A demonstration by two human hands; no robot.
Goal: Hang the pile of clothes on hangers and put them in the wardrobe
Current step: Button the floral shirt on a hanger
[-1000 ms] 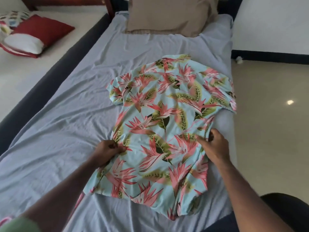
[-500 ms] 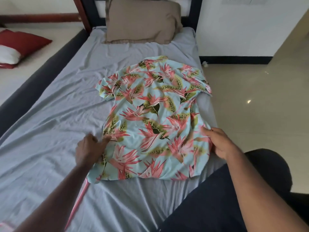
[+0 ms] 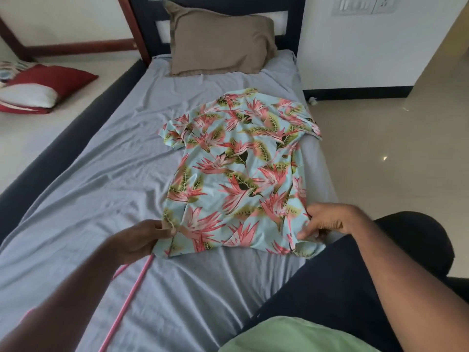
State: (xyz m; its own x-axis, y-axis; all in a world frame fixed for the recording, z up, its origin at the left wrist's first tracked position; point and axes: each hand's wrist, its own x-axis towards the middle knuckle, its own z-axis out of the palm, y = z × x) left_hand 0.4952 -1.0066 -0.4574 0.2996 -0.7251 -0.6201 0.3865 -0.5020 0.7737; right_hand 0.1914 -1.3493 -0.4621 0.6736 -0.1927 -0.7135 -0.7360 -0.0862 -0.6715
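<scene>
I am seeing the floral shirt [image 3: 236, 179] lying flat on the bed sheet [image 3: 101, 189], its near hem stretching between my left hand [image 3: 142, 237] pinching the near-left corner and my right hand [image 3: 327, 221] pinching the near-right edge.

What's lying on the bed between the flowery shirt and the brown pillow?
Nothing but bare, wrinkled grey sheet between the flowery shirt and brown pillow, seen in the head view.

Bare sheet [image 3: 96, 199] left of shirt [image 3: 236, 174]; pillow [image 3: 220, 41] beyond; hanger [image 3: 127, 301] near left forearm
</scene>
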